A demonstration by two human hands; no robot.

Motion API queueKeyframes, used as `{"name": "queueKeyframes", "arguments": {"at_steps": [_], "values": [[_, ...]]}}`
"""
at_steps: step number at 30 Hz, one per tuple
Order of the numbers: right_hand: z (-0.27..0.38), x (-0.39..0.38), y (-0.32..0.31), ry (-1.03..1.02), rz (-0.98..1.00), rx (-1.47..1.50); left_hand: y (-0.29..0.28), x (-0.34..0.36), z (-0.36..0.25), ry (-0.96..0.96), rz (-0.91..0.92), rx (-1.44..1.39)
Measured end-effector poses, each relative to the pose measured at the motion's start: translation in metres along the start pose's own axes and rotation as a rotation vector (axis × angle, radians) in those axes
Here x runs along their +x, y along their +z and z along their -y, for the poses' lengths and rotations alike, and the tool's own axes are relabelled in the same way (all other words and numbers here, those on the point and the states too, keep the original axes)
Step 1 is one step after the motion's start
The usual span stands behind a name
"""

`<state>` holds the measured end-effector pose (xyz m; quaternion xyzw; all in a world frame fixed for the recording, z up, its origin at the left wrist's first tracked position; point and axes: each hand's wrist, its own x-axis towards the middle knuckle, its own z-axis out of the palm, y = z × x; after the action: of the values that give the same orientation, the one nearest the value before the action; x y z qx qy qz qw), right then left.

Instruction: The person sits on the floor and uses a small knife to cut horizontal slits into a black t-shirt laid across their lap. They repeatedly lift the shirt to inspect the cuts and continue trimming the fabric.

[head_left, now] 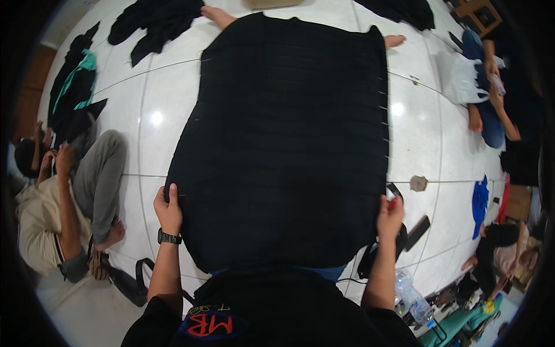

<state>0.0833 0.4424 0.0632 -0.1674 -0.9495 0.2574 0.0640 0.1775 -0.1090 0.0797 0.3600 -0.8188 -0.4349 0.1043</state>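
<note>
Below, large black ribbed cloth spread flat, 2 hands, left hand, right hand, pinching its near corners

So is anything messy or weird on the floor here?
A bit messy, yes. Dark clothes lie crumpled on the white tiled floor, and a plastic bottle lies tipped on its side. The big black cloth itself is spread flat, left hand and right hand gripping its edges.

A single head-worn fisheye view looks steeply down, close over the person's lap and a spread black garment, with white floor tiles curving toward the dark rim.
</note>
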Motion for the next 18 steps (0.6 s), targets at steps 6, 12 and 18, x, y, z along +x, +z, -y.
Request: {"name": "queueKeyframes", "arguments": {"at_steps": [6, 12, 18], "values": [[0.014, -0.015, -0.076, 0.055, 0.212, -0.073, -0.064, -0.034, -0.015, 0.134, 0.006, 0.268], [-0.007, -0.056, -0.091, -0.263, 0.286, -0.384, -0.074, -0.063, -0.012, -0.002, 0.194, 0.68], [0.071, -0.023, -0.061, 0.088, 0.154, 0.078, 0.012, -0.06, -0.094, 0.688, 0.292, 0.453]]}}
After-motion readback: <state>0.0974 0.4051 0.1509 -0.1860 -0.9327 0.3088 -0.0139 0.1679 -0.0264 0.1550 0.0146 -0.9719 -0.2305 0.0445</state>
